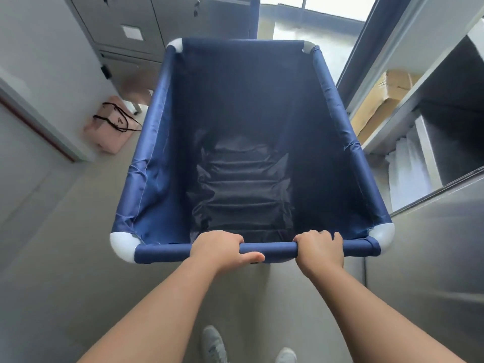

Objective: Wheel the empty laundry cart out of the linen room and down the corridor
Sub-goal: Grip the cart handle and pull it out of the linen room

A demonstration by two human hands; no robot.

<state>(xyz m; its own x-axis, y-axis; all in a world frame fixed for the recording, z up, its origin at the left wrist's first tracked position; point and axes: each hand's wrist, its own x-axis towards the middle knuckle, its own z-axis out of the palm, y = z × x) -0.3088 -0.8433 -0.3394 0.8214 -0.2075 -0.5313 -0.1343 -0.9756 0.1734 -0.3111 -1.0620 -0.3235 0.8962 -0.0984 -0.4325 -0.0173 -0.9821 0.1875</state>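
The laundry cart point(162, 142) is a navy fabric bin on a tube frame with white corner caps, filling the middle of the view. Nothing lies inside it; only wrinkled dark fabric shows at the bottom. My left hand point(222, 248) is wrapped around the near rail, left of centre. My right hand point(320, 248) holds the same rail to the right. Both arms stretch straight out to the cart.
A pink bag with black straps point(112, 124) sits on the floor at the left, beside grey cabinets point(125, 27). Metal shelving point(408, 106) with a cardboard box point(385, 100) stands close on the right. A doorway edge point(34, 127) is at the left, windows ahead.
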